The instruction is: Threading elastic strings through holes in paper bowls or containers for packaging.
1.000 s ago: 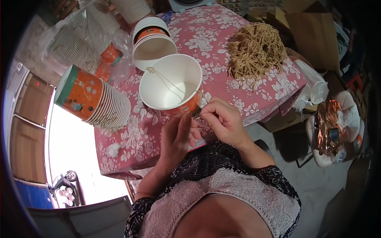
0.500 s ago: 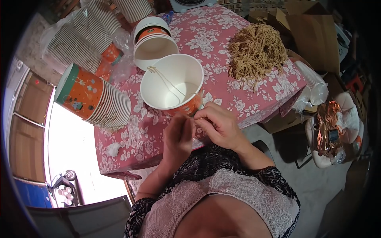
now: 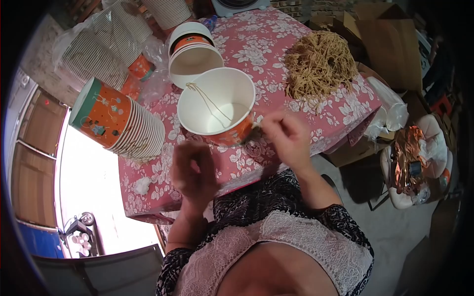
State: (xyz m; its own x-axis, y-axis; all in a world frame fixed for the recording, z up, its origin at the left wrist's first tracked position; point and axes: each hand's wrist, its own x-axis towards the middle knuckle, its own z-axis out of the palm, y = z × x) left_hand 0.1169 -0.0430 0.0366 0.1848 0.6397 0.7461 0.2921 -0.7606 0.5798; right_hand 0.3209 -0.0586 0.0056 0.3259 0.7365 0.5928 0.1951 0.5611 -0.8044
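Note:
A white paper bucket (image 3: 215, 106) with an orange printed outside stands open at the near middle of the table. A thin tan cord (image 3: 207, 101) hangs over its far left rim and runs down inside. My left hand (image 3: 195, 170) is curled with thumb and fingers meeting in a ring, just in front of the bucket and slightly blurred. My right hand (image 3: 289, 140) is pinched closed beside the bucket's near right side, thumb and forefinger together. Anything between the fingers of either hand is too small or blurred to make out.
A bundle of tan cords (image 3: 320, 64) lies at the table's far right. To the left lies a stack of orange buckets (image 3: 116, 118); more tubs (image 3: 195, 54) rest behind the open one. A white crumpled scrap (image 3: 142, 185) lies near the left edge. Cardboard boxes (image 3: 387, 47) stand at right.
My hands, close together at the bucket's near side before, have moved apart. The left went left and slightly down, the right went a little to the right. The bucket is almost unchanged.

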